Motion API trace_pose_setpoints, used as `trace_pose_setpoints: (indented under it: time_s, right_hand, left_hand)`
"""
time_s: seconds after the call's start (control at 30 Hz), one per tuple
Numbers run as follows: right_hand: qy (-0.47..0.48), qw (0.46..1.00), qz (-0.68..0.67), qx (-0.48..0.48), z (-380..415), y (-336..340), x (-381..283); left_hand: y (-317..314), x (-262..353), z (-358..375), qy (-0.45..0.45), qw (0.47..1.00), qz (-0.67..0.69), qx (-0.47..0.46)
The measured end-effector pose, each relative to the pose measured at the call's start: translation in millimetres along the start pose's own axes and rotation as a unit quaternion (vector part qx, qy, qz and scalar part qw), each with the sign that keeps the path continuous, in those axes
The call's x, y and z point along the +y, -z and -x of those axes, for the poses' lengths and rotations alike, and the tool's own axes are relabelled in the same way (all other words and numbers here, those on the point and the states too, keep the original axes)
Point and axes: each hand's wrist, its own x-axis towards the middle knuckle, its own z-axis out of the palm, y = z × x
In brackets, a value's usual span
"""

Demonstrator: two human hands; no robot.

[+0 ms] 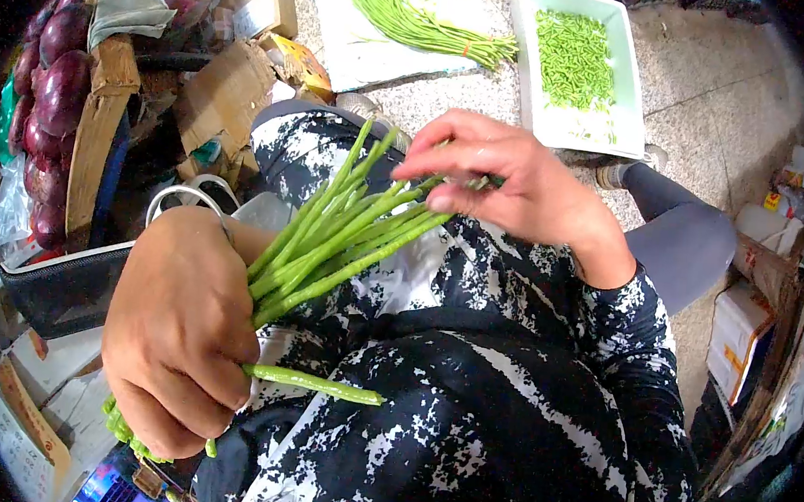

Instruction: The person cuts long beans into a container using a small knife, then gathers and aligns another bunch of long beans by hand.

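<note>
Beans (342,232): a bunch of long green beans held over the lap, long axis running diagonally from lower left to upper right. Upper ends fan out slightly and point up-right toward the right hand (511,179); lower ends pass through the left hand (179,328) and stick out below it at bottom left. One single bean (316,383) lies almost horizontal, coming out of the left fist and pointing right, apart from the main bunch.

Left hand: closed in a fist around the lower part of the bunch, fingers curled tight, back of hand toward camera. Right hand: fingers bent and pinched onto the upper tips of the beans, thumb side hidden so exact grip on which stalks can't be told. Both hands touch the same bunch, well apart along its length.

Sleeves and lap in black-and-white patterned fabric; grey trouser leg to the right.

On the floor ahead: a white tray (622,98) with short cut bean pieces (573,62), just beside a second bundle of uncut beans (411,16) lying on a white sheet (361,54), its tied end pointing right toward the tray. Left side: purple eggplants (56,92) stacked in a basket (100,133), cardboard scraps (221,95) near them. Boxes (741,325) at right edge.
</note>
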Motion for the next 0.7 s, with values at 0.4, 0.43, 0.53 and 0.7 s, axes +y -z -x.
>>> trace_pose_setpoints:
  time_s: [0.4,0.43,0.53,0.7]
  right_hand:
    - [-0.282,0.911,-0.291,0.074,4.4,20.2,3.3]
    - [-0.274,0.865,-0.404,0.114,5.7,21.2,7.1]
    - [-0.234,0.794,-0.555,0.084,9.6,32.9,26.3]
    - [-0.222,0.784,-0.569,0.112,13.6,38.2,26.5]
  left_hand:
    - [19.5,-8.8,51.2,-0.032,0.958,0.120,0.259]
    - [29.2,-21.8,73.1,-0.106,0.945,0.178,0.252]
    - [23.5,-46.8,97.6,-0.187,0.830,0.212,0.480]
    - [16.4,-68.4,121.2,-0.188,0.784,0.237,0.542]
